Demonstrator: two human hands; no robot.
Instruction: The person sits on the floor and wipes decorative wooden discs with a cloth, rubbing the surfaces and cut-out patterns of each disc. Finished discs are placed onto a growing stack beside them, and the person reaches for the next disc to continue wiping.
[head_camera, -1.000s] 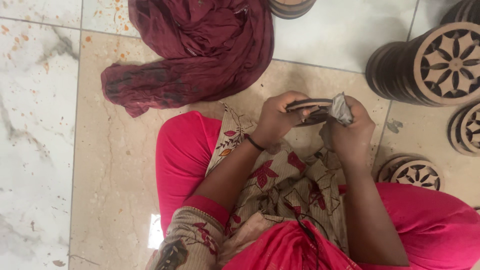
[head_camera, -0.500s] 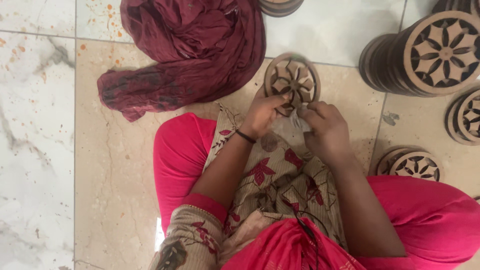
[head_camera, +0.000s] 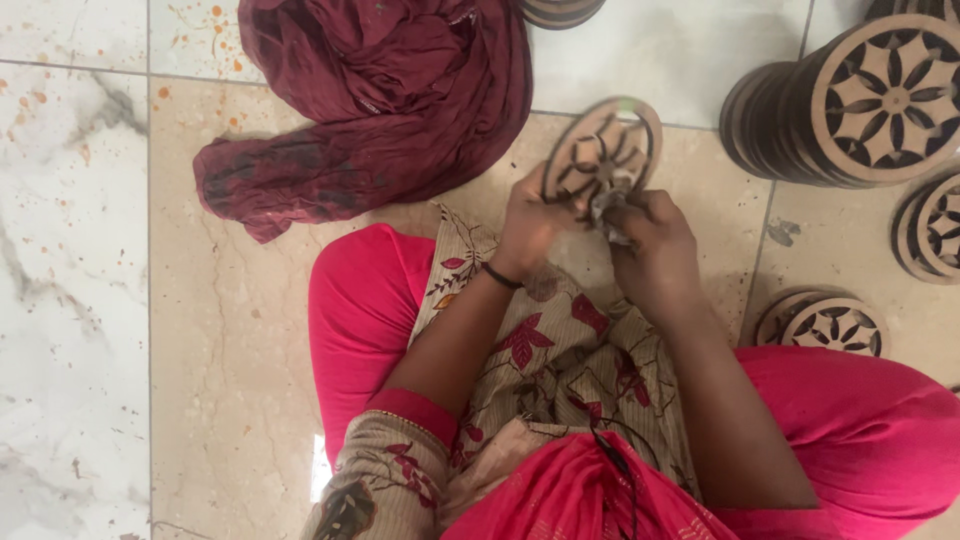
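Head view, looking straight down: I see a person seated on a pale marble floor (head_camera: 90, 300), legs in bright pink trousers (head_camera: 360, 320) spread to either side, a floral tunic (head_camera: 560, 370) across the lap. Both hands are raised just above the lap and meet at a round wooden disc (head_camera: 603, 150) cut through with a flower pattern. The left hand (head_camera: 530, 220) has its fingers closed on the disc's lower left edge, holding it tilted with its face toward the camera. The right hand (head_camera: 655, 245) has its fingers pinched together on a small crumpled grey scrap (head_camera: 608, 208), which is pressed against the disc's lower part. A dark band (head_camera: 500, 277) circles the left wrist. A heap of maroon cloth (head_camera: 380, 90) lies on the floor beyond the left knee. To the right, well apart from the hands, a large stack of like discs (head_camera: 850, 100) lies on its side, and a low stack (head_camera: 825, 322) rests just beside the right leg.
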